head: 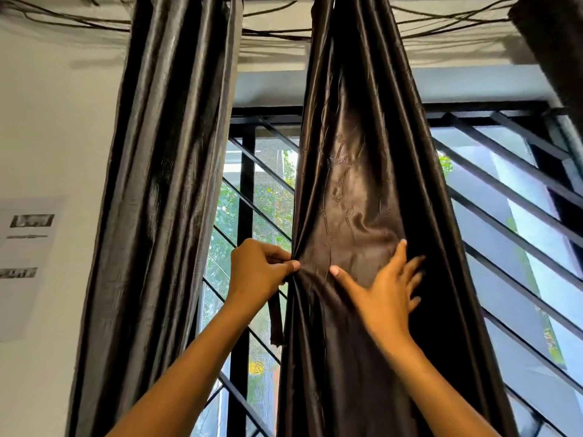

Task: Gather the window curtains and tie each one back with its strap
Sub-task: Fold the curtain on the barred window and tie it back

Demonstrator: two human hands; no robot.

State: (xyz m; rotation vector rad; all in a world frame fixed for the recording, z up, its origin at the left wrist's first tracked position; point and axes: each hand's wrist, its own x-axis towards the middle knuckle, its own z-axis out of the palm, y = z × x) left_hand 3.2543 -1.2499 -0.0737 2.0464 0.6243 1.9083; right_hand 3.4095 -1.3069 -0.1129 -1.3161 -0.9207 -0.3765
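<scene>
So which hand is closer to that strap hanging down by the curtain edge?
Left. The left hand pinches the curtain edge right above the hanging strap; the right hand lies spread on the fabric further right.

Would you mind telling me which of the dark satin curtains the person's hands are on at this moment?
The middle dark brown satin curtain: the left hand pinches its edge and the right hand presses flat on it. The grey curtain at left hangs untouched.

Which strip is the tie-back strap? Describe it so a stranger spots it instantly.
Find the barred window, then the middle curtain both hands touch. The strap hangs below the left hand, beside that curtain's left edge: one narrow dark band, dangling loose against daylight.
</scene>
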